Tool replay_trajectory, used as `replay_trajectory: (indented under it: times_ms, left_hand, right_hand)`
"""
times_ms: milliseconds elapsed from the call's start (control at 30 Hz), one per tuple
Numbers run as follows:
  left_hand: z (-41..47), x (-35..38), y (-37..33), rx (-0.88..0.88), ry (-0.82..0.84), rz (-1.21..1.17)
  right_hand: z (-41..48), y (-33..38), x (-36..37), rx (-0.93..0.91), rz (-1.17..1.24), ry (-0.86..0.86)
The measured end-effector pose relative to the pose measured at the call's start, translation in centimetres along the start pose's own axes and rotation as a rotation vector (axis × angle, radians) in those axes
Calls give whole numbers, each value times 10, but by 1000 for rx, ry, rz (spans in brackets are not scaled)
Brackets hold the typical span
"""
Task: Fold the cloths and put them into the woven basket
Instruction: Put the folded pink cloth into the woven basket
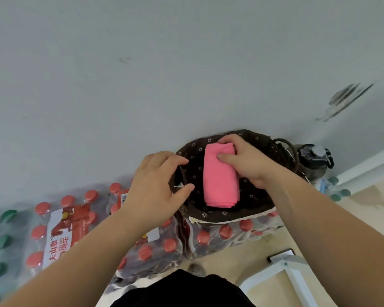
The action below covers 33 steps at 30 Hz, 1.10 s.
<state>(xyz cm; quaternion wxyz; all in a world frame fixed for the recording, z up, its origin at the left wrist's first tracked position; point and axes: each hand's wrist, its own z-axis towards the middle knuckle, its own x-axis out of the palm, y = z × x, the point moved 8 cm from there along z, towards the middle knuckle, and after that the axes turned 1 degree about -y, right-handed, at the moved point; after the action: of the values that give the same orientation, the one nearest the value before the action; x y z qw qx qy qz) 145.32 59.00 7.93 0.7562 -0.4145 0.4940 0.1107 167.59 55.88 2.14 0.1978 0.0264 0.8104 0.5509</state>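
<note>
The fingers of the right hand point(242, 161) are grasping the folded pink cloth point(220, 182) inside the brown-lined woven basket point(211, 215), while the left hand point(157, 180) is clasping its left rim.

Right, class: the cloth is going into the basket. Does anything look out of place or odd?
The woven basket stands on shrink-wrapped bottle packs, an uneven base, and the left hand holds its rim. Dark scuffs mark the wall. The pink cloth, gripped by the right hand, lies neatly folded.
</note>
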Motion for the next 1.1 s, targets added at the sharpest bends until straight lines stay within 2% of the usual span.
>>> replay_trajectory:
  times_ms: [100,233,400,533,600,733,867,933,1033,1100]
  left_hand:
    - [-3,1,6,-21,-42,31]
    - [-9,9,13,-55,20,76]
    - [-9,27,18,-36,132,175]
    - [-9,31,20,-23,135,192]
    - [-10,32,22,-19,123,183]
    - [-11,36,23,-7,100,186]
    - [-11,38,23,-14,93,184]
    - [-11,38,23,-4,91,187]
    - [-11,38,24,3,95,199]
    - [-10,38,23,3,96,203]
  right_hand:
    - [14,-14,29,13,-96,84]
    - [27,-22,61,11,-146,159]
    - [30,-22,56,-156,-715,-27]
    - [9,-8,49,-249,-897,-61]
    - [-5,-3,45,-271,-972,-18]
    - [-18,-26,55,-117,-913,267]
    - [-7,-41,61,-103,-702,255]
    - [-3,-44,64,-124,-680,268]
    - [-4,-44,62,-148,-793,274]
    - [-9,-36,59,-262,-1039,191]
